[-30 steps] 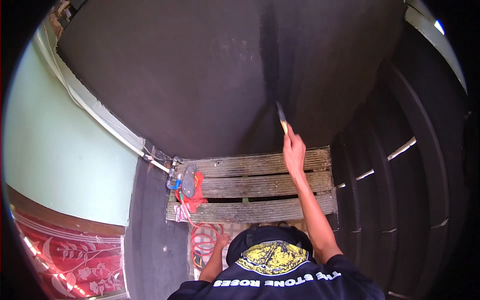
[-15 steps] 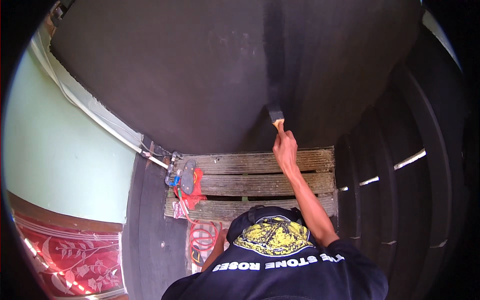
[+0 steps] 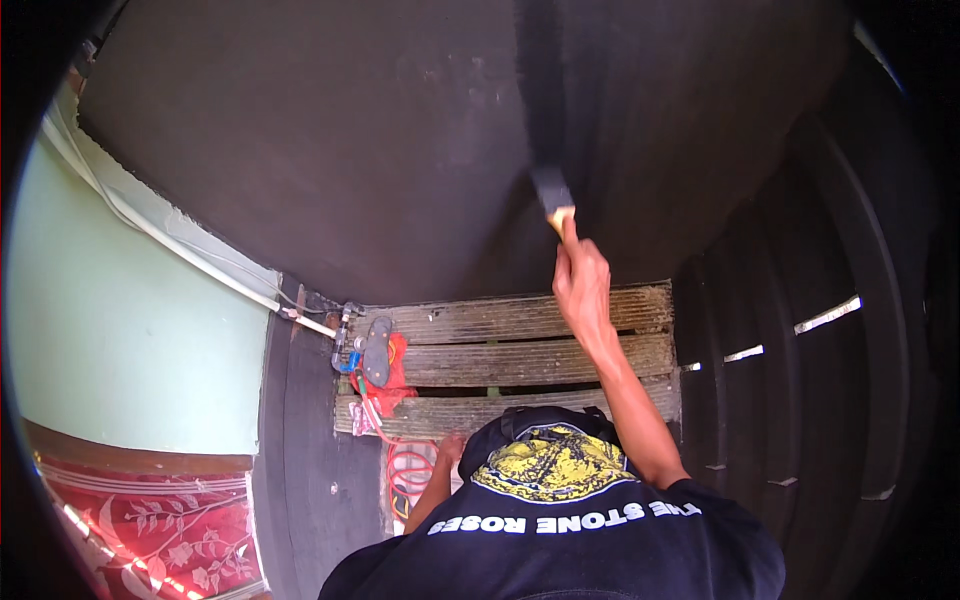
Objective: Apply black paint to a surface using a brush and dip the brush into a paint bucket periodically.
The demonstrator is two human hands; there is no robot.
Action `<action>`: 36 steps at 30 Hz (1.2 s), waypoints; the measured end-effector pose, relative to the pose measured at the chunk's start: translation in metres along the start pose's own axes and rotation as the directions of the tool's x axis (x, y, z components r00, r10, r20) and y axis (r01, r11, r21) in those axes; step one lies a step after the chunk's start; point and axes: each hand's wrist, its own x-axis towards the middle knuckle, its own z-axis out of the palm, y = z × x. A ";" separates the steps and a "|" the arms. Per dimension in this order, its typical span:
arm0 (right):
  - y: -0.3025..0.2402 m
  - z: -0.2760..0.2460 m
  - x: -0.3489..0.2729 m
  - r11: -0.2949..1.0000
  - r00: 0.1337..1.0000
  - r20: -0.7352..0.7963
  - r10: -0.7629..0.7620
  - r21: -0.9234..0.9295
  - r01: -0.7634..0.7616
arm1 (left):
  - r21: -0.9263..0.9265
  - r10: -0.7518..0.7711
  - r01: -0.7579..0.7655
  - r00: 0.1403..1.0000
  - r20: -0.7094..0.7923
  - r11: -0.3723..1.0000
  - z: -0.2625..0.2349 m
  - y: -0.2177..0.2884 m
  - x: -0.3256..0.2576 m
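Head view: right hand (image 3: 582,285) is up and clenched around the brush (image 3: 553,195), whose long axis runs up and slightly left onto the dark wall (image 3: 330,150), bristles touching, while left hand (image 3: 452,447) sits low by the planks (image 3: 520,350), grip unclear.

One head-worn fisheye looks steeply down along the dark wall (image 3: 300,150).

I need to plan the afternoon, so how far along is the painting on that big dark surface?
Done: one darker, wet-looking vertical stripe above the paintbrush. In hand: the right hand holds the brush against the dark surface; the left hand rests low by the wooden pallet. Left: the duller areas either side, apparently most of it.
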 end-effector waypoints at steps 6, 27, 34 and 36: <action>0.034 0.042 0.006 0.997 0.992 -0.127 -0.021 -0.073 0.012 | 0.133 0.070 -0.072 0.997 0.022 0.988 0.020 -0.038 -0.014; -0.042 -0.043 0.034 0.626 0.885 0.232 0.403 0.636 -0.451 | 0.751 0.416 -0.408 0.888 0.196 0.520 0.018 -0.005 0.000; 0.032 0.027 -0.003 0.833 0.869 0.177 0.462 0.251 -0.493 | 0.641 0.321 -0.288 0.945 0.068 0.711 0.022 -0.006 -0.005; 0.025 0.027 -0.004 0.833 0.886 0.182 0.427 0.302 -0.463 | 0.589 0.280 -0.230 0.960 0.008 0.774 0.022 -0.003 -0.002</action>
